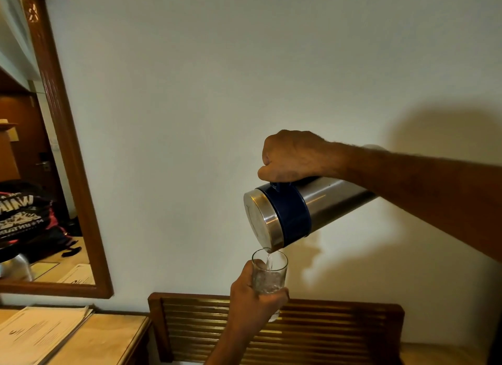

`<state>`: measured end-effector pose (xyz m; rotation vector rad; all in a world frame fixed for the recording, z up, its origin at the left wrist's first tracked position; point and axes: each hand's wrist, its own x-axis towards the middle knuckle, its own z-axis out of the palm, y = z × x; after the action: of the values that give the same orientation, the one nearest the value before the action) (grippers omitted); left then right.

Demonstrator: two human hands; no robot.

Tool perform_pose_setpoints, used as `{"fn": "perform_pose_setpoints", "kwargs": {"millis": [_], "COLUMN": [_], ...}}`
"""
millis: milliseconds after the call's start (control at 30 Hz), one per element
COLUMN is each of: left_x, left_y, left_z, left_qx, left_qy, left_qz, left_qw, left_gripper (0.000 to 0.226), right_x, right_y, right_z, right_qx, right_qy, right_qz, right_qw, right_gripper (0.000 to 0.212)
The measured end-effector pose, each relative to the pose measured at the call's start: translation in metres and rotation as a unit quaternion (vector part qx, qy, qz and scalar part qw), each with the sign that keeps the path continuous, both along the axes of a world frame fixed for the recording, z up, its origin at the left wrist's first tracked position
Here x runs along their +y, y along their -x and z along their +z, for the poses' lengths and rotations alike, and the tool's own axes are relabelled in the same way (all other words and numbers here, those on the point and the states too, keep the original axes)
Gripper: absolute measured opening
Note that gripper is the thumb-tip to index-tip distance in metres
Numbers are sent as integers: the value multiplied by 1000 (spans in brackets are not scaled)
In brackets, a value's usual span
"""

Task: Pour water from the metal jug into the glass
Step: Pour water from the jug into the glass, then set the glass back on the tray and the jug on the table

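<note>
The metal jug (296, 214), steel with a dark blue band and handle, is tipped steeply to the left in mid air. My right hand (294, 157) grips its handle from above. A thin stream of water runs from its spout into the clear glass (267, 276), which is partly filled. My left hand (251, 296) is wrapped around the glass and holds it upright just under the spout, in front of the wall.
A slatted wooden rack (339, 329) stands below the hands against the cream wall. A wooden desk (108, 340) at lower left carries papers (38, 332). A wood-framed mirror (68, 158) hangs on the left.
</note>
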<state>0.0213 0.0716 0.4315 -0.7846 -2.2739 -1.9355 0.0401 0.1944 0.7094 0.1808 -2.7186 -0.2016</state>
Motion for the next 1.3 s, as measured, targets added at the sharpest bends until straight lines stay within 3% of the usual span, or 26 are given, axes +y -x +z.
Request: {"fn": "perform_pose_setpoints", "kwargs": {"millis": [500, 700, 900, 1000, 1133, 1267, 1300], "left_x": [-4, -11, -26, -33, -40, -44, -44], "left_y": [5, 4, 3, -1, -8, -19, -23], "left_z": [1, 6, 14, 16, 12, -5, -12], "left_qx": [-6, -11, -22, -29, -43, -52, -52], "left_qy": [-1, -14, -47, -62, -72, -64, -55], "left_qz": [8, 17, 20, 16, 2, -4, -6], "left_qw": [1000, 1000, 998, 998, 996, 997, 997], "left_gripper": [54, 55, 50, 50, 50, 50, 54], "right_x": [5, 14, 42, 58, 73, 84, 85], "right_y": [4, 1, -7, -14, -30, -41, -49], "right_z": [-8, -11, -38, -65, -117, -186, -206], "right_qx": [9, 3, 39, 81, 57, 82, 87], "right_qy": [24, 105, 265, 400, 608, 711, 717], "right_qz": [7, -11, -12, -13, -33, -20, -23], "right_qw": [1000, 994, 963, 913, 792, 698, 691], "right_gripper": [28, 28, 43, 37, 22, 19, 14]}}
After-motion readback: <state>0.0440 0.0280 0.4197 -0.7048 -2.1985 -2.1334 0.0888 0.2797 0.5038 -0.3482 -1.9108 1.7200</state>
